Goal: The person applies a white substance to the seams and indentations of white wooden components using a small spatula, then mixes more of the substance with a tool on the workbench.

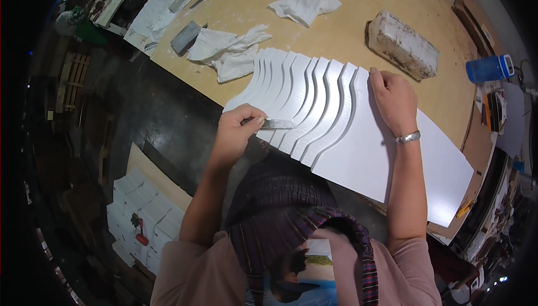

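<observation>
A stack of white panels (361,149) with wavy edges lies fanned out like steps across the near side of the table. My left hand (234,132) is closed around a flat grey blade (279,124), pinched between thumb and fingers. The blade's tip rests over the stepped edges on the left part of the stack. At the far edge of the widest panel, my right hand (395,97) grips with curled fingers, the thumb near the rim. The undersides of its fingers are partly hidden.
On the wooden table (347,31) lie a paint-stained block (402,45), a grey block (185,38), a crumpled white cloth (305,2) and another white cloth (230,53). A blue jug (490,69) stands at the right. More white panels (143,213) are stacked lower left.
</observation>
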Tool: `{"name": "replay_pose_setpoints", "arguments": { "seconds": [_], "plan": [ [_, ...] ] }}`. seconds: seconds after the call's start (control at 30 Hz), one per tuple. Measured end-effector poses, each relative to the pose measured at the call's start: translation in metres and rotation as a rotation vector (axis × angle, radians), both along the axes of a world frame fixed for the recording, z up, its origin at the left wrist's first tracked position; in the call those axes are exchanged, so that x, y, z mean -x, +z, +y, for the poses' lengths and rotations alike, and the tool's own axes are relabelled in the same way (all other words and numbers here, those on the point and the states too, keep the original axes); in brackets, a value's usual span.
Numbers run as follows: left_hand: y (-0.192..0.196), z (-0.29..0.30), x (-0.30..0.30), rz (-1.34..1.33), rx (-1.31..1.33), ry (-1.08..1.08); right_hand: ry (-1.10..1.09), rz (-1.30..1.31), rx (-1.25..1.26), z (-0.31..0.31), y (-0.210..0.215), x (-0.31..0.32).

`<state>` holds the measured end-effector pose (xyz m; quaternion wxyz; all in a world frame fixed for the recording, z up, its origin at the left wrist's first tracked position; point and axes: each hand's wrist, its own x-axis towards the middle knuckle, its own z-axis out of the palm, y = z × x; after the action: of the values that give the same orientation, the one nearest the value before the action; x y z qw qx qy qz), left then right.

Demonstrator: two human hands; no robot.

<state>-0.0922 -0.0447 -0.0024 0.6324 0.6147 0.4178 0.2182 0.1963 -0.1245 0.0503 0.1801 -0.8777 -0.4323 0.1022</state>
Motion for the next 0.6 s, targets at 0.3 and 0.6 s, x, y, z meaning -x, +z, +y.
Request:
{"name": "replay_pose_setpoints", "arguments": {
  "seconds": [0.3,0.6],
  "plan": [
    [-0.004,-0.001,-0.002,0.014,-0.023,-0.007,-0.003,-0.004,0.020,0.000,0.001,0.001],
    [-0.006,-0.009,0.020,0.038,-0.011,0.010,-0.009,0.009,0.004,0.000,-0.001,-0.001]
  ]
}}
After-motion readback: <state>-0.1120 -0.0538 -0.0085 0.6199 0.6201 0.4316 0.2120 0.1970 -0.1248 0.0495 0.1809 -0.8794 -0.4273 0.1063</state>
